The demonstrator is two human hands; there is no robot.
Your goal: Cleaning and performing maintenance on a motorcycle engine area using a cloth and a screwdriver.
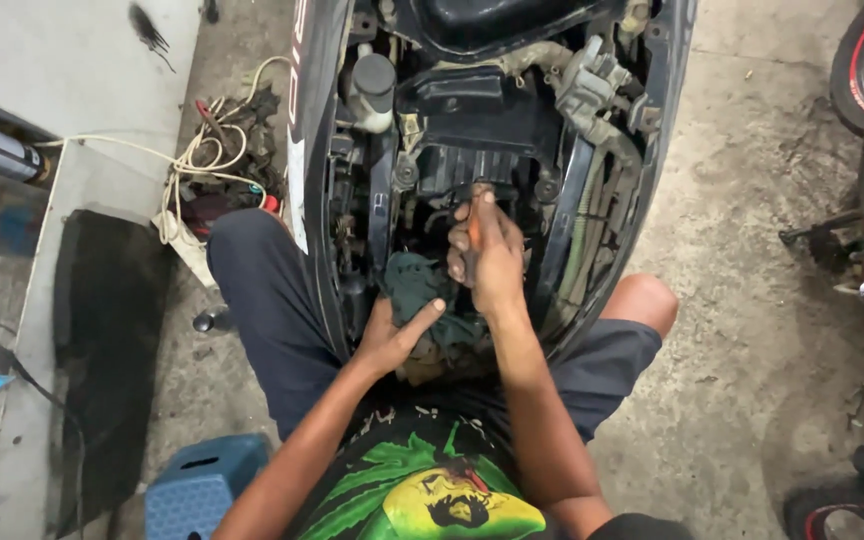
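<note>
Gripping an orange-handled tool, the right hand is closed around its handle, down in the open scooter engine bay. Left hand rests spread on a dark green rag, thumb out. Blue plastic stool sits lower left, tangled cables on the concrete floor.

Right hand grips a tool inside the scooter; left hand presses a green rag.

The person wears a black T-shirt with a green and yellow print at 6 o'clock, and dark blue-grey shorts. Both forearms are bare, without sleeves, and one knee shows.
</note>
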